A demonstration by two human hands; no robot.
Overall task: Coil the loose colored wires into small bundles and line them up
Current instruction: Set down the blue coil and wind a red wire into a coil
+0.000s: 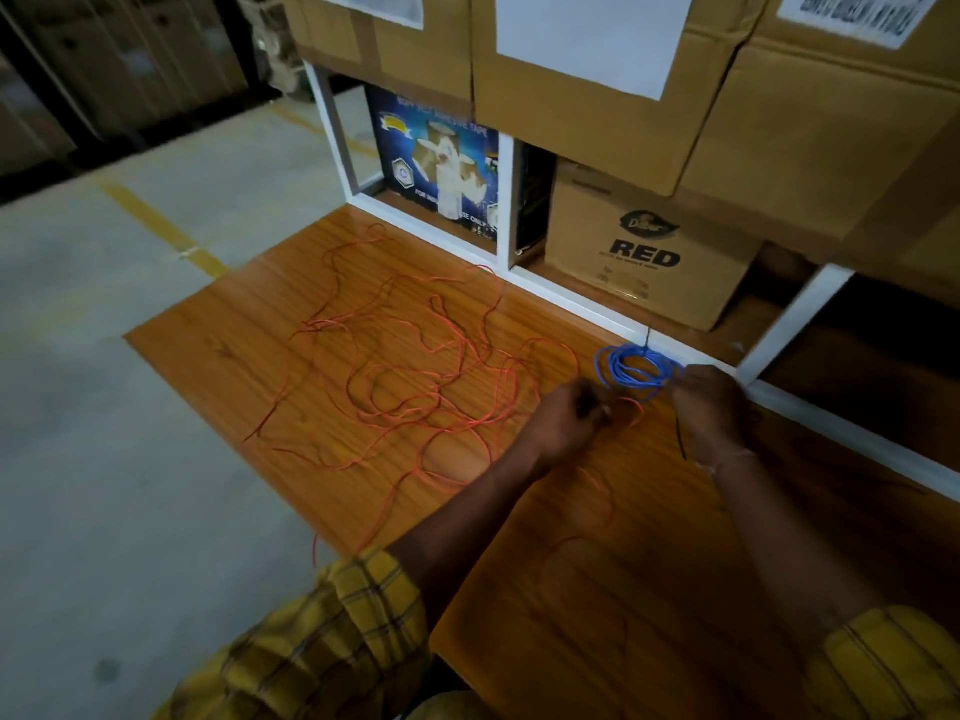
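A blue wire coil [631, 370] lies on the wooden table [260, 324] close to the white shelf frame. My right hand [709, 407] grips the coil's right side, and a thin dark tie [680, 441] hangs down from that hand. My left hand [569, 420] is closed just left of the coil, pinching what looks like a wire end at its lower edge. A long loose orange-red wire [415, 376] sprawls in tangled loops over the middle of the table, with strands running under my left forearm and off the near edge.
A white shelf frame [566, 298] borders the table's far side. Behind it stand a cardboard box marked RED [649, 252] and a blue printed box [436, 163]. Large cartons [597, 70] are stacked above. Grey floor with a yellow line [161, 226] lies to the left.
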